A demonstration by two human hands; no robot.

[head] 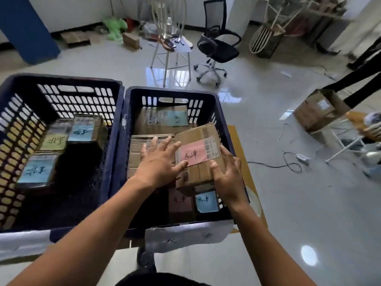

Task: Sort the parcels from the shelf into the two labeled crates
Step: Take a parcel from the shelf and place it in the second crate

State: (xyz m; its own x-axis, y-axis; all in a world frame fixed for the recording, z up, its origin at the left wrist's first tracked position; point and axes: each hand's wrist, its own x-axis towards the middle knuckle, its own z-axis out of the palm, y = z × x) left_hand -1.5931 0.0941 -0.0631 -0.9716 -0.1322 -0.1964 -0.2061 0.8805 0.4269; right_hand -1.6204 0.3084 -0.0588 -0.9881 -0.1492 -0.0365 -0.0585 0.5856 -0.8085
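Two dark blue slatted crates stand side by side below me, the left crate and the right crate. A cardboard parcel with a pink label lies tilted on other parcels inside the right crate. My left hand rests flat at its left edge, thumb on the pink label. My right hand cups its right near corner. The right crate also holds a parcel with a blue label at the back and two small parcels at the front. The left crate holds three labelled parcels.
White paper labels hang on the crates' near walls. On the glossy floor beyond stand a white chair, a black office chair and an open cardboard box at the right. Cables trail to the right of the crates.
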